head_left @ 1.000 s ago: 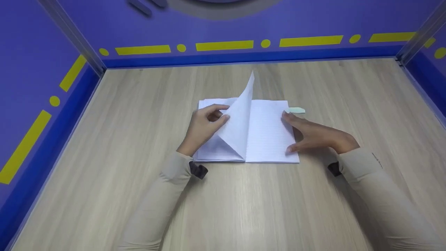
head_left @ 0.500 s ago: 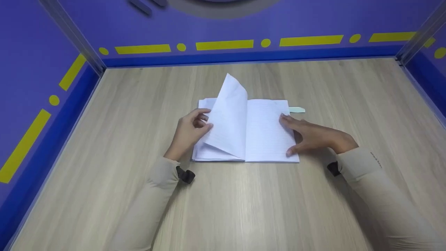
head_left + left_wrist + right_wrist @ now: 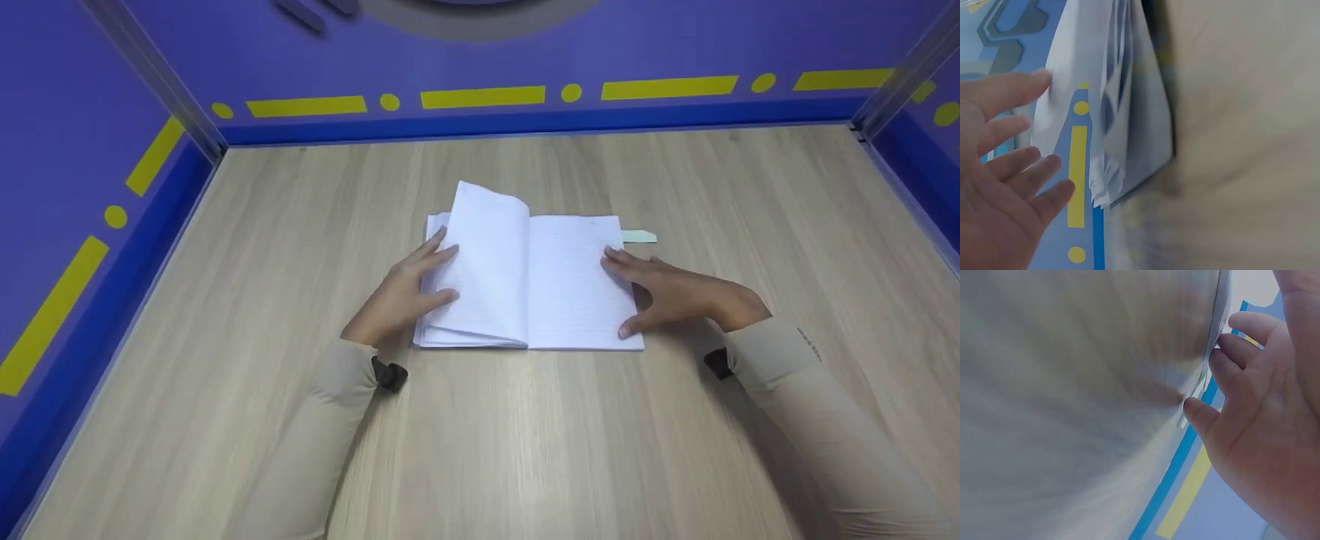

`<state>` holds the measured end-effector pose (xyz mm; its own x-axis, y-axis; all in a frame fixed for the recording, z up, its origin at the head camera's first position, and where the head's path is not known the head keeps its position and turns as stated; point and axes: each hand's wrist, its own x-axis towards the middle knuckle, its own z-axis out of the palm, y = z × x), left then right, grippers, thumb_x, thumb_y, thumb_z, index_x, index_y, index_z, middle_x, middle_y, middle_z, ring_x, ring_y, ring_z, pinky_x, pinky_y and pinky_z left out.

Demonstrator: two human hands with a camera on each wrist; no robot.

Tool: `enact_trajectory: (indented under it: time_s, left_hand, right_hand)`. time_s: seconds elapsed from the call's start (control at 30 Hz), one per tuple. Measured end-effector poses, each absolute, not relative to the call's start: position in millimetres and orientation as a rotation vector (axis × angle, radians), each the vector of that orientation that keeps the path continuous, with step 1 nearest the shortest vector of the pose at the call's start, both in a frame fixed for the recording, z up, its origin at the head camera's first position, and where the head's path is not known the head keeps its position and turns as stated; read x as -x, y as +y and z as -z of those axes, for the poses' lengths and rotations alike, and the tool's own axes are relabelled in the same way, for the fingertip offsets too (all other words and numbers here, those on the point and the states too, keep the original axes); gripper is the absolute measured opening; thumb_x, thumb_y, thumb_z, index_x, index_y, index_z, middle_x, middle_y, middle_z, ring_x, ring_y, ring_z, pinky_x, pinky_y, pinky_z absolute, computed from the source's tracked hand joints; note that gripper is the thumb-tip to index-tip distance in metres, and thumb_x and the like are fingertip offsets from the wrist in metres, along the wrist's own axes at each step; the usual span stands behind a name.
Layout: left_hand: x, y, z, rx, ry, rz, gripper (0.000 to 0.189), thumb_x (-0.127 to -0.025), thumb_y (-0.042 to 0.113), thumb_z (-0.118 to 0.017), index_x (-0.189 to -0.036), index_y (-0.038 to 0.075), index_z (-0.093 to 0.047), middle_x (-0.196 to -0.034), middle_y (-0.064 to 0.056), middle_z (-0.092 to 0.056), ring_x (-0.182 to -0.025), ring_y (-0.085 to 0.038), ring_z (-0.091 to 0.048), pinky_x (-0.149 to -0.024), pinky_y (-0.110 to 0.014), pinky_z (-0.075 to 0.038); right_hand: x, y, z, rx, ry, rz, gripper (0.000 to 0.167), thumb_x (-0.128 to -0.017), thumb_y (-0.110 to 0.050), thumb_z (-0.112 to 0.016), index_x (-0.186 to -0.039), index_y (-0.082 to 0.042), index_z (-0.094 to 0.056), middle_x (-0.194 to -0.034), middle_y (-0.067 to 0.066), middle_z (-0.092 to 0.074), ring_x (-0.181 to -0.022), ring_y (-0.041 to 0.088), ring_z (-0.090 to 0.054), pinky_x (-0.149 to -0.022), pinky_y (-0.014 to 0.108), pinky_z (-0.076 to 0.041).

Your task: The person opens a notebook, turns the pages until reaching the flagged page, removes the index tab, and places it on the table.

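A notebook point(image 3: 577, 285) with lined white pages lies spread on the table. One page point(image 3: 487, 262) on its left side is raised, its far corner lifted above the pages beneath. My left hand point(image 3: 401, 296) is at this page's left edge, thumb and fingers extended and spread. In the left wrist view a fingertip of that hand point(image 3: 1010, 152) overlaps the raised page point(image 3: 1064, 84), beside the fanned page edges point(image 3: 1114, 140). My right hand point(image 3: 675, 296) rests on the right page's outer edge, thumb and fingertips spread apart. A pale green tab point(image 3: 639, 236) sticks out beyond that edge.
The wooden table point(image 3: 495, 442) meets a blue-purple wall point(image 3: 480, 60) with yellow marks at the back, and similar panels stand left and right. A black strap piece point(image 3: 390, 373) sits at the left sleeve's cuff, another point(image 3: 718, 364) at the right cuff.
The raised page has swung leftward and lower. My left hand has moved left with it, and its fingers have gone from a pinching shape to spread. The right hand has stayed almost still.
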<state>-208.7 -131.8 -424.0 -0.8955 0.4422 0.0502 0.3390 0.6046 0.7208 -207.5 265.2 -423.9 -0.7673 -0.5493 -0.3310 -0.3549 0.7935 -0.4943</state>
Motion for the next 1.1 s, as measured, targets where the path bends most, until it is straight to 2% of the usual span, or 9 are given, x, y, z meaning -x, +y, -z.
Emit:
enact_trajectory:
  time_s: [0.1,0.3,0.67,1.1]
  left_hand:
    - [208.4,-133.4,423.5,-0.704,2.66,-1.055,0.066,-0.086,0.018,-0.071,-0.145,0.01,-0.042,-0.163,-0.001,-0.012,-0.15,-0.024,-0.008,-0.121,-0.041,-0.016]
    - [207.3,-133.4,423.1,-0.742,2.562,-0.908,0.072,-0.083,0.021,-0.075,-0.146,0.011,-0.041,-0.161,0.001,-0.016,-0.15,-0.021,-0.005,-0.121,-0.045,-0.01]
    - [203.4,-136.7,423.0,-0.602,2.427,-0.787,0.076,-0.082,0.017,-0.075,-0.148,0.013,-0.036,-0.161,0.001,-0.017,-0.15,-0.018,-0.008,-0.122,-0.038,-0.01]
    - [201.1,-143.9,422.5,-0.614,2.404,-0.776,0.077,-0.082,0.015,-0.075,-0.148,0.013,-0.036,-0.161,0.001,-0.015,-0.15,-0.018,-0.007,-0.122,-0.038,-0.011]
  right_hand:
    - [207.5,264.6,423.0,0.669,2.503,0.561,0.113,-0.072,-0.053,-0.077,-0.154,-0.01,-0.012,-0.163,0.008,-0.001,-0.15,0.031,0.001,-0.118,0.057,-0.002]
    - [209.1,264.1,422.0,0.673,2.489,0.568,0.112,-0.073,-0.049,-0.078,-0.154,-0.009,-0.013,-0.163,0.01,0.0,-0.15,0.031,0.001,-0.118,0.058,-0.001]
    - [213.5,263.3,420.9,0.667,2.484,0.561,0.113,-0.072,-0.047,-0.08,-0.154,-0.009,-0.012,-0.163,0.01,0.001,-0.15,0.032,0.002,-0.118,0.058,0.0]
    - [216.3,263.1,419.2,0.672,2.431,0.608,0.114,-0.072,-0.043,-0.081,-0.154,-0.008,-0.01,-0.163,0.012,0.003,-0.149,0.035,0.003,-0.117,0.059,-0.002]
